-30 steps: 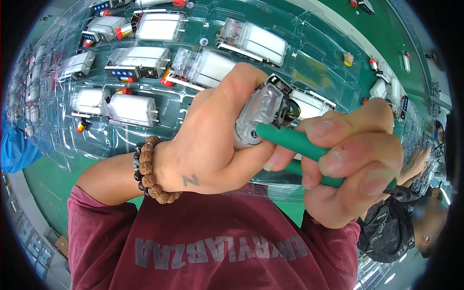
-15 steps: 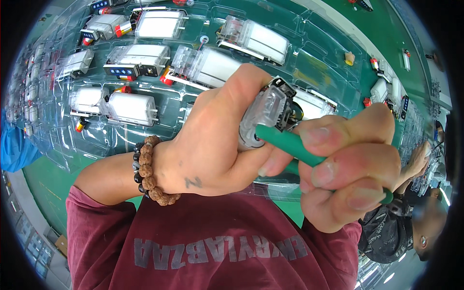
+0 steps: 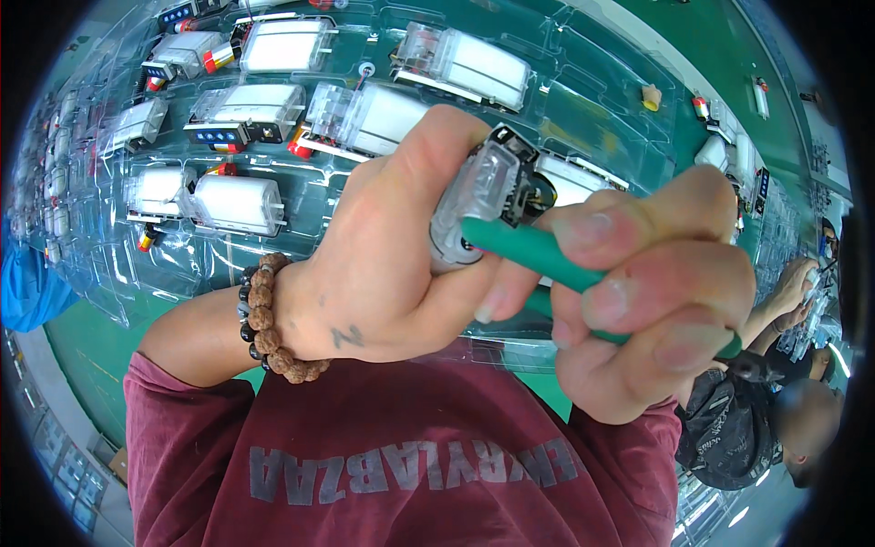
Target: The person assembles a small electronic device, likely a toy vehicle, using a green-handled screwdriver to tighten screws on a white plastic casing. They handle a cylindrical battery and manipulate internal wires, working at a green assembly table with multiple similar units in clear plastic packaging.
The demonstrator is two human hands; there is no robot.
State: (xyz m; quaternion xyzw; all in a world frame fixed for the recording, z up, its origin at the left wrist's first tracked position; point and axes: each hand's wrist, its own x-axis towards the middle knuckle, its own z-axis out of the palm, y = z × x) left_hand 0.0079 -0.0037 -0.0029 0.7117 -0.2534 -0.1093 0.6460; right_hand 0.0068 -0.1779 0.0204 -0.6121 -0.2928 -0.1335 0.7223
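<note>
My left hand [image 3: 383,237], with a bead bracelet at its wrist, is closed around a small device with a clear plastic shell [image 3: 474,187]. A dark circuit part shows along the device's upper right side; its lower portion is hidden in my palm. My right hand [image 3: 656,283] is wrapped around green-handled pliers [image 3: 524,244]. Their dark metal head [image 3: 755,366] points away past the heel of that hand, toward the lower right. One green handle tip rests against the clear shell, by a small round hole. The other handle is partly covered by my fingers.
Beyond my hands, clear moulded trays [image 3: 310,187] on a green surface hold several similar devices with white blocks [image 3: 239,202]. A small yellowish piece [image 3: 651,98] lies at the far right. Another person [image 3: 729,438] works at the right. Blue plastic [image 3: 36,283] hangs at the left.
Both my hands, with the device and the pliers, have shifted slightly left and up. The handle tip stays against the shell. The trays also appear a little further left.
</note>
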